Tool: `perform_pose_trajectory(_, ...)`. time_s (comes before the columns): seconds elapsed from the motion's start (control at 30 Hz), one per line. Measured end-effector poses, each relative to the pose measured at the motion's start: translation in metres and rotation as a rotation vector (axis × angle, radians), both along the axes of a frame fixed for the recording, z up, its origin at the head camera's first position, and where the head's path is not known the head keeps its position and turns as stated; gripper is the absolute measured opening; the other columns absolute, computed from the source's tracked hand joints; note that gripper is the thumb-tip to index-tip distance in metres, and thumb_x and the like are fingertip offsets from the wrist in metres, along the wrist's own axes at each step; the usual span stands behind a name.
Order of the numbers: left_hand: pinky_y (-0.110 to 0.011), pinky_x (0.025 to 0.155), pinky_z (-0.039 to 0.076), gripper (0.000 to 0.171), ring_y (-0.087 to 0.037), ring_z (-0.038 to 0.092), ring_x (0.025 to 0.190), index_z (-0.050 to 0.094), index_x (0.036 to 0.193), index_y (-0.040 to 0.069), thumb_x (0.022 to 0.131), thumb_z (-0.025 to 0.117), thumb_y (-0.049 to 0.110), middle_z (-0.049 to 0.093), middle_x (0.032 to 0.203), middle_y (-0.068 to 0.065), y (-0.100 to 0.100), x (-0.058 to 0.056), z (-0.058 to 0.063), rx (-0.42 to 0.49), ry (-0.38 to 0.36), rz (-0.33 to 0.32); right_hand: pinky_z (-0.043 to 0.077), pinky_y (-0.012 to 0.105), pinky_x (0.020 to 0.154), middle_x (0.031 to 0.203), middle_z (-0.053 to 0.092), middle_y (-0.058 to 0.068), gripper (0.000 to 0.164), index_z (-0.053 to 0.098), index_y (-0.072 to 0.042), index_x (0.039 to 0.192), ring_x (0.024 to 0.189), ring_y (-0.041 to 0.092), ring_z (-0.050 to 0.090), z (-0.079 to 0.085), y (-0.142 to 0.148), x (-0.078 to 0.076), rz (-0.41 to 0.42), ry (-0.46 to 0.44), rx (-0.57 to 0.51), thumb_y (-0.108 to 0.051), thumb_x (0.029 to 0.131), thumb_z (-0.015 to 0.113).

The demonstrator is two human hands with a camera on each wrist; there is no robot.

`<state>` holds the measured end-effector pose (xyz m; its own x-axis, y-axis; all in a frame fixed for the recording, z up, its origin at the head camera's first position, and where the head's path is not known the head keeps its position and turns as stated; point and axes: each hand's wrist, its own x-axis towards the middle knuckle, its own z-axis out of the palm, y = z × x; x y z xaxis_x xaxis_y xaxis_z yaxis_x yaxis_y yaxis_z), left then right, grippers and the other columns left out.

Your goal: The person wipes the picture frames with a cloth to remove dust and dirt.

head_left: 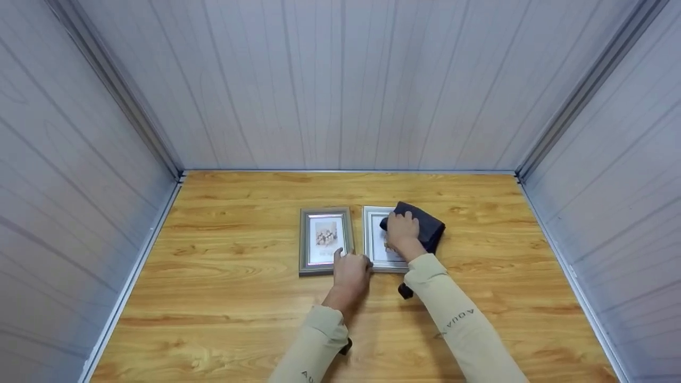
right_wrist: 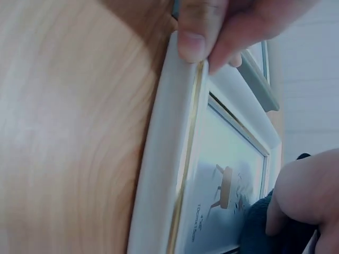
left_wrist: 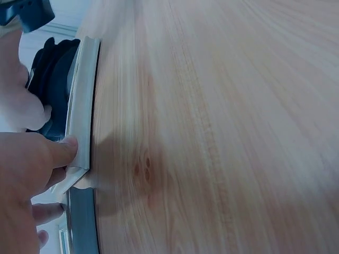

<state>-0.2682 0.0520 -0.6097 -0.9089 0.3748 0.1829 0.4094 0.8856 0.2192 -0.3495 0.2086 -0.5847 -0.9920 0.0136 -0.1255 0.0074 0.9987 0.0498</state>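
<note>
A silver-white picture frame (head_left: 368,234) lies face up on the wooden table, a small print behind its glass. My left hand (head_left: 352,272) holds its near left corner, and in the right wrist view the thumb (right_wrist: 192,45) lies on the rim there. My right hand (head_left: 403,231) grips a dark cloth (head_left: 425,226) against the glass, its fingers bunched into the fabric. The cloth covers the far right part of that frame. Beside it to the left lies a grey picture frame (head_left: 305,239), with a picture inside; my left hand's outer fingers overlap its right side.
The wood-grain table (head_left: 229,308) extends around both frames. Pale panelled walls stand at the back (head_left: 340,96), left (head_left: 69,213) and right (head_left: 622,213). A dark wrist-camera piece (head_left: 405,291) hangs below the right wrist.
</note>
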Motion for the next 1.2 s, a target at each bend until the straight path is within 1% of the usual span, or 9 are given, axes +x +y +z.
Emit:
perform_pose_trajectory(0.27, -0.05, 0.092, 0.024, 0.006, -0.02, 0.061, 0.082, 0.071, 0.073, 0.029, 0.073, 0.067, 0.034, 0.065, 0.072, 0.011, 0.0, -0.006, -0.004, -0.008, -0.007, 0.035, 0.036, 0.048, 0.081, 0.107, 0.057, 0.015, 0.047, 0.05, 0.0, 0.118, 0.106, 0.035, 0.042, 0.018, 0.0, 0.068, 0.104, -0.086, -0.037, -0.018, 0.077, 0.061)
perform_pose_trajectory(0.37, -0.05, 0.093, 0.024, 0.006, -0.018, 0.061, 0.083, 0.071, 0.075, 0.029, 0.073, 0.068, 0.034, 0.065, 0.074, 0.012, 0.001, -0.007, -0.004, 0.0, -0.016, 0.042, 0.037, 0.047, 0.079, 0.108, 0.057, 0.014, 0.046, 0.049, 0.0, 0.12, 0.104, 0.034, 0.043, 0.016, 0.001, 0.078, 0.117, -0.073, -0.039, -0.019, 0.079, 0.06)
perform_pose_trajectory(0.47, -0.05, 0.093, 0.024, 0.006, -0.017, 0.062, 0.079, 0.072, 0.077, 0.029, 0.074, 0.067, 0.033, 0.066, 0.075, 0.012, -0.001, -0.006, -0.003, 0.005, -0.032, 0.026, 0.036, 0.048, 0.081, 0.109, 0.056, 0.014, 0.044, 0.049, -0.001, 0.119, 0.105, 0.034, 0.042, 0.013, 0.003, 0.066, 0.071, -0.071, -0.068, -0.02, 0.08, 0.058)
perform_pose_trajectory(0.6, -0.051, 0.094, 0.022, 0.008, -0.019, 0.062, 0.08, 0.071, 0.079, 0.027, 0.075, 0.067, 0.032, 0.066, 0.077, 0.012, -0.003, -0.002, -0.002, 0.019, -0.072, 0.017, 0.033, 0.049, 0.086, 0.113, 0.054, 0.013, 0.045, 0.047, -0.002, 0.121, 0.109, 0.034, 0.039, 0.008, 0.01, 0.029, -0.001, -0.044, -0.098, -0.021, 0.082, 0.056)
perform_pose_trajectory(0.7, -0.051, 0.095, 0.021, 0.009, -0.018, 0.062, 0.08, 0.071, 0.08, 0.026, 0.075, 0.068, 0.032, 0.066, 0.077, 0.011, -0.006, 0.001, -0.005, 0.034, -0.1, 0.048, 0.033, 0.047, 0.086, 0.115, 0.053, 0.012, 0.045, 0.045, -0.004, 0.123, 0.11, 0.033, 0.038, 0.001, 0.014, 0.006, 0.004, -0.002, -0.09, -0.022, 0.083, 0.054)
perform_pose_trajectory(0.8, -0.052, 0.096, 0.018, 0.009, -0.017, 0.062, 0.079, 0.071, 0.081, 0.025, 0.075, 0.068, 0.031, 0.066, 0.077, 0.011, -0.006, 0.002, -0.009, 0.05, -0.096, 0.068, 0.034, 0.047, 0.085, 0.113, 0.054, 0.011, 0.046, 0.045, -0.005, 0.124, 0.109, 0.032, 0.04, -0.002, 0.016, 0.003, 0.03, 0.01, -0.074, -0.023, 0.083, 0.054)
perform_pose_trajectory(0.9, -0.053, 0.096, 0.017, 0.009, -0.018, 0.062, 0.079, 0.071, 0.08, 0.025, 0.074, 0.068, 0.032, 0.066, 0.077, 0.011, -0.004, 0.0, -0.011, 0.065, -0.062, 0.054, 0.035, 0.047, 0.084, 0.109, 0.056, 0.012, 0.047, 0.047, -0.003, 0.122, 0.107, 0.033, 0.041, 0.003, 0.017, 0.021, 0.024, 0.006, -0.078, -0.024, 0.081, 0.057)
perform_pose_trajectory(1.1, -0.053, 0.096, 0.017, 0.01, -0.022, 0.06, 0.089, 0.071, 0.081, 0.027, 0.074, 0.068, 0.033, 0.066, 0.077, 0.011, -0.004, -0.002, -0.011, 0.065, -0.034, 0.044, 0.04, 0.045, 0.076, 0.099, 0.06, 0.012, 0.042, 0.053, -0.002, 0.112, 0.097, 0.033, 0.046, 0.013, 0.008, 0.079, 0.02, -0.046, -0.106, -0.019, 0.075, 0.063)
perform_pose_trajectory(1.2, -0.053, 0.096, 0.017, 0.01, -0.024, 0.056, 0.099, 0.071, 0.081, 0.028, 0.074, 0.068, 0.033, 0.066, 0.079, 0.012, -0.006, -0.001, -0.011, 0.054, -0.035, 0.054, 0.041, 0.045, 0.072, 0.097, 0.06, 0.013, 0.039, 0.054, -0.002, 0.11, 0.095, 0.033, 0.047, 0.017, 0.003, 0.088, 0.024, -0.068, -0.114, -0.018, 0.075, 0.062)
